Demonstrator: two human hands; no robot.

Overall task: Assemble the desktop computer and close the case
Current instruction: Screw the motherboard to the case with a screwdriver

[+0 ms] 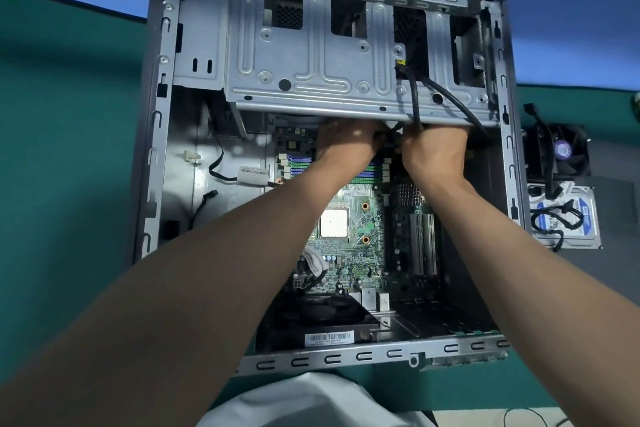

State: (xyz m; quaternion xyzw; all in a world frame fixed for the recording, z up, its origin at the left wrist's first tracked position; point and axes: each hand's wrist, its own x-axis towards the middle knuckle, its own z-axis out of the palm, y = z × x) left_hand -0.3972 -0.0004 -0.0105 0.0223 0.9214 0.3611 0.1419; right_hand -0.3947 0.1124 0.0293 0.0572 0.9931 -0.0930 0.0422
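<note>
On the green table [69, 114] lies one open case [156, 149], holding one drive cage [311, 62] and one motherboard [367, 270]. Your two hands, left [341, 140] and right [438, 149], meet beneath the cage beside two black cables [414, 97]. Your fingertips are hidden, so I cannot tell your grip.

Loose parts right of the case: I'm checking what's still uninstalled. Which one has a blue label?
The hard drive, the flat silver one lying nearer the camera. The fan beyond it is black with a purple hub.
</note>
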